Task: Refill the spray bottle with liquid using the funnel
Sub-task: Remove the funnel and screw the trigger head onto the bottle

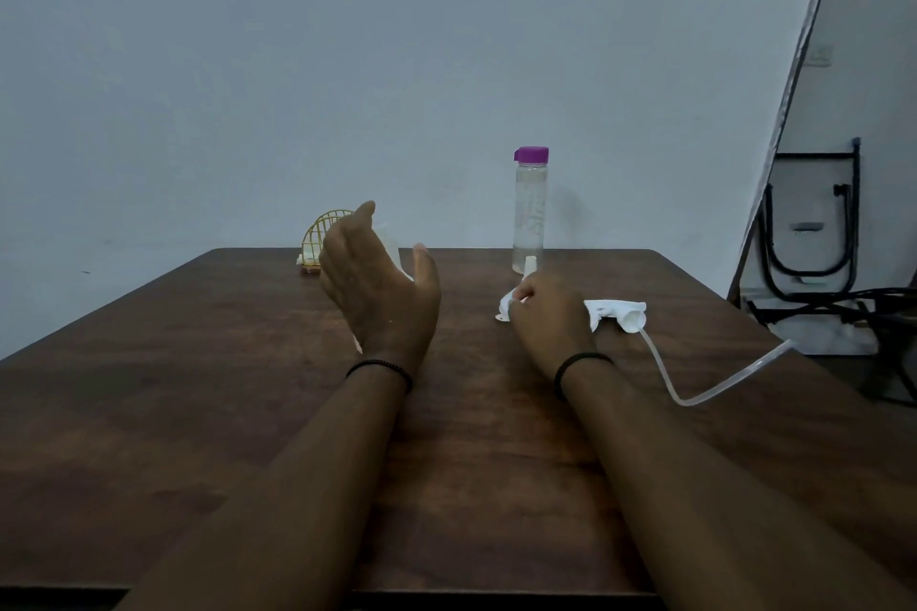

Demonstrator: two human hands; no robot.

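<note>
Two hands are out over the dark wooden table (pixel 198 412), each wrist wearing a thin black band. The left hand (pixel 377 283) is raised off the surface, palm turned inward, fingers loosely spread and thumb apart, wide open. Just behind it a pale, translucent spray bottle (pixel 392 246) peeks out between fingers and thumb; the hand covers most of it, and whether skin actually touches it I cannot tell.

Over on the other side, the right hand (pixel 551 313) is down on the table, fingers curled around the white spray head (pixel 615 313). Its nozzle end pokes out to the left of the knuckles, its collar out to the right, and from that collar a clear dip tube (pixel 694 394) trails across the wood and curves towards the table's right edge. So the spray head is off the bottle and lies on its side under that grip, well apart from the bottle by the left hand.

Beyond the right hand, near the far edge, a clear water bottle (pixel 529 213) with a purple cap stands upright. A small pale piece rises just above the knuckles in front of it; what it is I cannot make out. At the far left edge sits a yellow wire holder (pixel 322 238), just behind the left hand.
</note>
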